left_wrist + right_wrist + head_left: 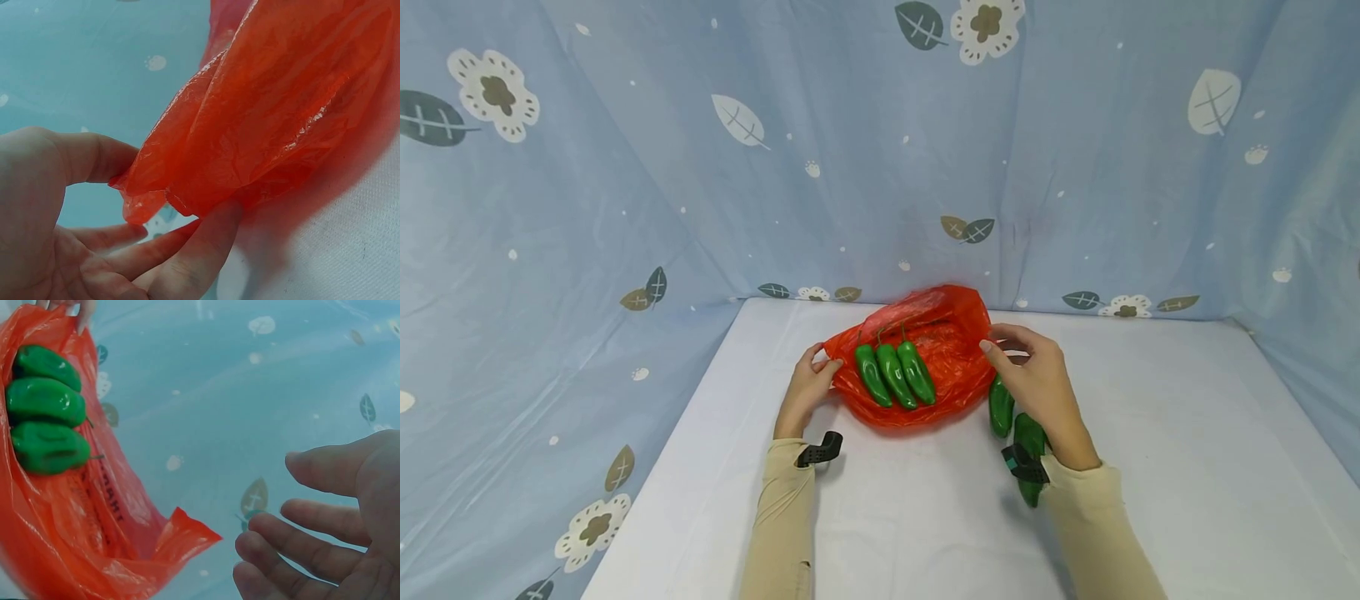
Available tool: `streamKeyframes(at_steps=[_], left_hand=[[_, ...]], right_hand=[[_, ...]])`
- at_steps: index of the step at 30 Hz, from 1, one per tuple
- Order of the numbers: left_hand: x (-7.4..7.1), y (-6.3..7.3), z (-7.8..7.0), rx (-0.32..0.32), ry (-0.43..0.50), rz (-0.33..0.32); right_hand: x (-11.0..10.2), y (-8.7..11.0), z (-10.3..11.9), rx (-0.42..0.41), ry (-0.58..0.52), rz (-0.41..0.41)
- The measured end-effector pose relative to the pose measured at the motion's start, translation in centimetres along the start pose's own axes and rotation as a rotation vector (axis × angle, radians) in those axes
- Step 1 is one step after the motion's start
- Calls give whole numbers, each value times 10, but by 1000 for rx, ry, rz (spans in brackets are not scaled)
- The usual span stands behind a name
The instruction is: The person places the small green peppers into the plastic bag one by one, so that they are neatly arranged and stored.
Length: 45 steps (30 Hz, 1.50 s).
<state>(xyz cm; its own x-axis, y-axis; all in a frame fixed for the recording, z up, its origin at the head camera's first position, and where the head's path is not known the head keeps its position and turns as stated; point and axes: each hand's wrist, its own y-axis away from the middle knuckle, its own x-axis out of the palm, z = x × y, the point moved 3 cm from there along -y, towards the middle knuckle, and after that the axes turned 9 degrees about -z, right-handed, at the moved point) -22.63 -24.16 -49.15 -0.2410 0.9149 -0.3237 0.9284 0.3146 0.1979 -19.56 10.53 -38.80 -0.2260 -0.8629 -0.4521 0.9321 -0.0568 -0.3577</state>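
Note:
A thin red plastic bag lies with its mouth spread wide. Three glossy green peppers sit side by side in it, stems toward the back. My left hand pinches the bag's left edge; in the left wrist view the thumb and fingers close on the gathered film. On the other side, my right hand is beside the bag's right edge. The right wrist view shows its fingers loosely extended, a gap between them and the bag's pointed corner.
More green peppers lie on the white tabletop to the right of the bag: one pepper near its edge, another pepper partly hidden under my right wrist. A blue patterned curtain stands behind the table and along its sides.

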Motion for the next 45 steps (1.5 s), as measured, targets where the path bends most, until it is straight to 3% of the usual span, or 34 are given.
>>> streamKeyframes(at_steps=[12, 24, 45], left_hand=[[1, 0, -1, -21, 2, 0], [0, -1, -1, -1, -11, -4], [-1, -1, -1, -17, -17, -8]], right_hand=[[-19, 4, -12, 52, 61, -58], [-35, 2, -34, 92, 132, -142], [-38, 6, -74, 291, 221, -56]])
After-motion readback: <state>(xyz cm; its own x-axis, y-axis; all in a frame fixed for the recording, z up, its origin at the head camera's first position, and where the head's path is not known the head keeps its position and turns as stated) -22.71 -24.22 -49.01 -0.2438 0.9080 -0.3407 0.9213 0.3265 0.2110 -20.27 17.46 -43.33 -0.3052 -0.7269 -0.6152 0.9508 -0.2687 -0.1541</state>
